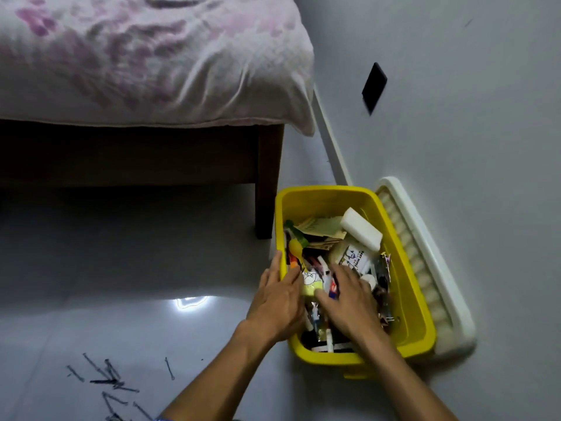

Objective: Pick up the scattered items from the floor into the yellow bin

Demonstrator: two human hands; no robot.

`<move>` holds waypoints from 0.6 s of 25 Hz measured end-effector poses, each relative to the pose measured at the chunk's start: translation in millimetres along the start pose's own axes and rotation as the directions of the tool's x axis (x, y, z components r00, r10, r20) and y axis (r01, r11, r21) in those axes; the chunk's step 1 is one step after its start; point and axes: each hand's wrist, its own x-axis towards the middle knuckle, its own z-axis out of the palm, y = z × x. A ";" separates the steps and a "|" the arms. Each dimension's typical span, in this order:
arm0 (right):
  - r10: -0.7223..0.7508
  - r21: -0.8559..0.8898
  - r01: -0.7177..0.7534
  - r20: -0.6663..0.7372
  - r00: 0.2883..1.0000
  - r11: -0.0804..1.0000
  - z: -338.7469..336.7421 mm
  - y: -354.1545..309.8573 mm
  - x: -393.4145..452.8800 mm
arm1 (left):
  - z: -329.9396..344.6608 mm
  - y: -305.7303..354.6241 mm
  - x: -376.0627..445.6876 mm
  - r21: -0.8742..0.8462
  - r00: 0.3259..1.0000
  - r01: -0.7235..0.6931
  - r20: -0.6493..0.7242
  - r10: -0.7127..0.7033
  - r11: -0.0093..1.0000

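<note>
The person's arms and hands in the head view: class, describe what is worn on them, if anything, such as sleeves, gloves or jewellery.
Both forearms are bare, with no sleeves in view. The left hand and the right hand wear no gloves, and no rings, watch or bracelets show on the visible sides. A small bluish patch at the bottom edge by the left arm may be clothing; too little shows to tell.
</note>
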 end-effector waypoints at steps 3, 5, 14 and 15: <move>-0.067 -0.120 0.065 -0.014 0.998 0.991 6.0 10.0 6.7 | 5.7 -1.3 15.9 0.041 1.000 -0.025 0.011 0.024 0.999; -0.002 -0.211 0.007 0.024 1.000 0.977 -6.9 0.1 32.6 | 3.3 3.3 36.9 0.061 0.992 -0.052 0.115 0.045 0.997; -0.571 -0.048 0.582 -0.278 0.773 0.812 45.2 -126.0 -57.2 | 27.8 -75.2 -105.0 -0.581 0.812 0.381 -0.161 -0.561 0.719; -0.583 0.069 0.593 -0.120 0.804 0.803 71.6 -143.5 -79.6 | 42.2 -94.2 -137.8 -0.592 0.766 0.461 -0.111 -0.634 0.661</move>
